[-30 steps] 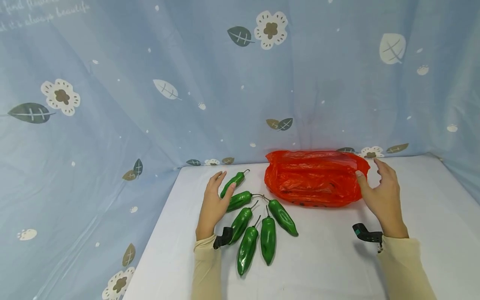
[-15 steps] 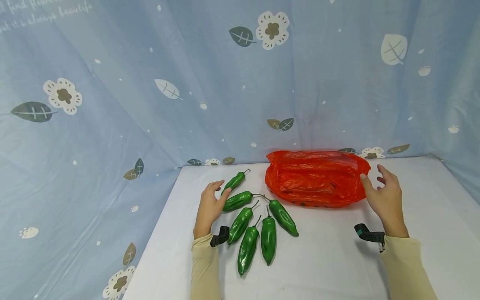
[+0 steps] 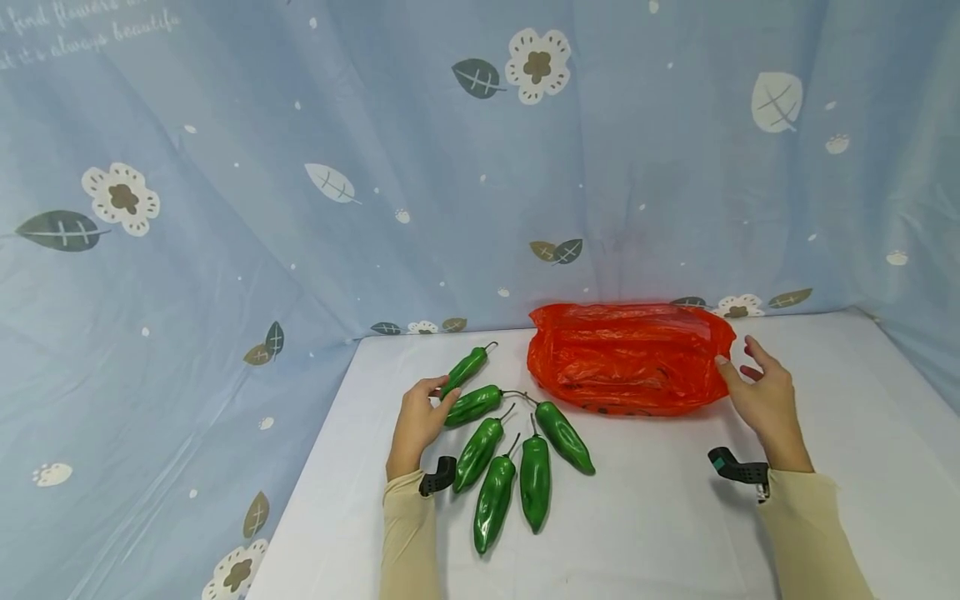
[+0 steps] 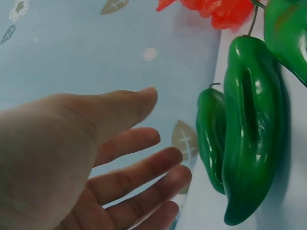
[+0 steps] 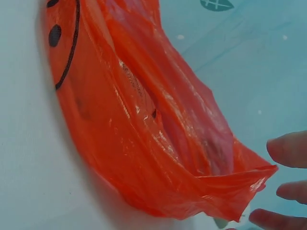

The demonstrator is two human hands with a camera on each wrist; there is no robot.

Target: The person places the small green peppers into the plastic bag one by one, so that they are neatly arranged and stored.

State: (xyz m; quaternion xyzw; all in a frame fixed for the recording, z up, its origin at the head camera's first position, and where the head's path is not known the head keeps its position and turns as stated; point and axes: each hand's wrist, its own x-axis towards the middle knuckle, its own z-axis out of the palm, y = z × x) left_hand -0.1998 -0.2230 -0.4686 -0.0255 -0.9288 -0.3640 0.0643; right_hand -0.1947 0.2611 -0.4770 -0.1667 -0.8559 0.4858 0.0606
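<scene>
Left grip (image 3: 417, 423), right grip (image 3: 767, 410) ease back | both loosely spread, empty | six peppers (image 3: 536, 483) outside bag (image 3: 630, 362), none lifted

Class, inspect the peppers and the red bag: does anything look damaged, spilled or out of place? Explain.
Nothing stands out. The six green peppers lie loosely fanned on the white table, with no visible breaks. The red bag is wrinkled, but shows no clear tear.
</scene>
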